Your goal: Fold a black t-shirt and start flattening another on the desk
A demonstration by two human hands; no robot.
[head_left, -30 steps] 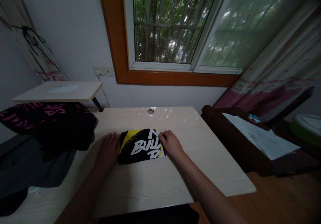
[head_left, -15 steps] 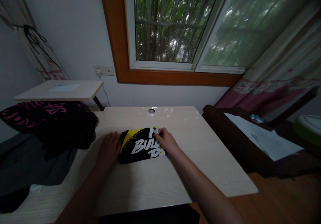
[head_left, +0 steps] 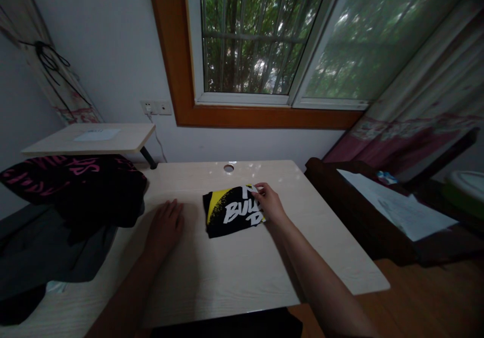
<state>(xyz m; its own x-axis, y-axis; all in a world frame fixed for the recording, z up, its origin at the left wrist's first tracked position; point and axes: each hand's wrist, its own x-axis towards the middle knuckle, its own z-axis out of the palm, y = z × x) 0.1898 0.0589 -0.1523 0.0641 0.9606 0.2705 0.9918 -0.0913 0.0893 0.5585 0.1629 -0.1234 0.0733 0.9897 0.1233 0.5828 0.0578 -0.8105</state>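
A folded black garment (head_left: 234,212) with white lettering and a yellow patch lies on the pale wooden desk (head_left: 227,272), slightly turned. My right hand (head_left: 270,204) pinches its right edge between thumb and fingers. To the left of the garment, apart from it, my left hand (head_left: 164,227) rests on the desktop with its fingers stretched out and nothing in it. The garment's kind cannot be told while it is folded.
At the left lies a heap of dark clothes (head_left: 83,191) with pink print, partly under a small raised shelf (head_left: 139,138). A dark brown piece of furniture (head_left: 363,217) with white paper (head_left: 393,207) on it stands at the right. Behind the desk is a window (head_left: 260,40).
My right hand has slid the folded garment to the right and a little farther back. The garment has left my left hand's side, and that hand has stayed about where it was.
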